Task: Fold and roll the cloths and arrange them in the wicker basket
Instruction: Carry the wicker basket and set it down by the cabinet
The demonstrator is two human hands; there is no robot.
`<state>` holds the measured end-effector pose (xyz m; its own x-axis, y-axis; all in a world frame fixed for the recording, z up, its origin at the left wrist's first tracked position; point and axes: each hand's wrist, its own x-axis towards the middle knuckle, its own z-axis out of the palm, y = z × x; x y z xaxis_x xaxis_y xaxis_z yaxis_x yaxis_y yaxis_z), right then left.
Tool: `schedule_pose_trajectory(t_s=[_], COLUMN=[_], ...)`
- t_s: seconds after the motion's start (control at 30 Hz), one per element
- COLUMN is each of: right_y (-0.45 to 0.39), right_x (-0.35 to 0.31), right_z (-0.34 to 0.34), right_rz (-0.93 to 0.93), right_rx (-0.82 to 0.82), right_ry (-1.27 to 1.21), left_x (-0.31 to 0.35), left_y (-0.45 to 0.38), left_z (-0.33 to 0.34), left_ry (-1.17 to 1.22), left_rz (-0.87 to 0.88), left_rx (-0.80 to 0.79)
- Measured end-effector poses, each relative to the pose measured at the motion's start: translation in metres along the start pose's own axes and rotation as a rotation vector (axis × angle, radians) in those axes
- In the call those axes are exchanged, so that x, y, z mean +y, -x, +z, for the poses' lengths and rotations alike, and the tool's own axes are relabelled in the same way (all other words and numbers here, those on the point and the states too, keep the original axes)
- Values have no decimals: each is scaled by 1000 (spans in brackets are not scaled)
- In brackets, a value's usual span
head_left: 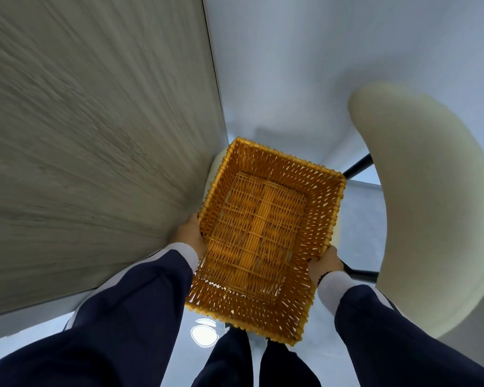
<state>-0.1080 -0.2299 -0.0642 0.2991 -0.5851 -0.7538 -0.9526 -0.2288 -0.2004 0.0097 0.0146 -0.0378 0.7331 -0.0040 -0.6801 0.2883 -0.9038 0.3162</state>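
Observation:
An orange wicker basket (266, 317) is held in the air in front of me, open side up, with nothing inside it. My left hand (189, 236) grips its left wall near the rim. My right hand (323, 263) grips its right wall, fingers curled over the rim. Both arms wear dark blue sleeves with white cuffs. No cloths are in view.
A grey-brown table top (95, 135) fills the left side, its edge close to the basket's left wall. A cream chair back (430, 205) curves at the right, its seat partly hidden under the basket. The glossy pale floor (361, 233) lies below, and my legs show at the bottom.

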Motion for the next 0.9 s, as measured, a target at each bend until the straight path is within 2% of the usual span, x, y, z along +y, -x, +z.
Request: schedule_pose_trajectory(t_s=[0.3, 0.6, 0.7, 0.8, 0.9], right_y=[22, 68, 81, 96, 109], right_x=[-8, -18, -17, -9, 0], right_z=[-48, -115, -132, -146, -149], right_rz=[-124, -268, -263, -247, -215], right_rx=[21, 62, 83, 90, 100], right_ry=[29, -67, -107, -114, -199], left_x=[13, 36, 35, 34, 31], left_y=[35, 108, 133, 163, 189], left_z=[-19, -50, -49, -40, -22], left_ry=[42, 169, 197, 248, 165], left_rz=[16, 51, 27, 86, 92], left_rx=[66, 123, 180, 266, 480])
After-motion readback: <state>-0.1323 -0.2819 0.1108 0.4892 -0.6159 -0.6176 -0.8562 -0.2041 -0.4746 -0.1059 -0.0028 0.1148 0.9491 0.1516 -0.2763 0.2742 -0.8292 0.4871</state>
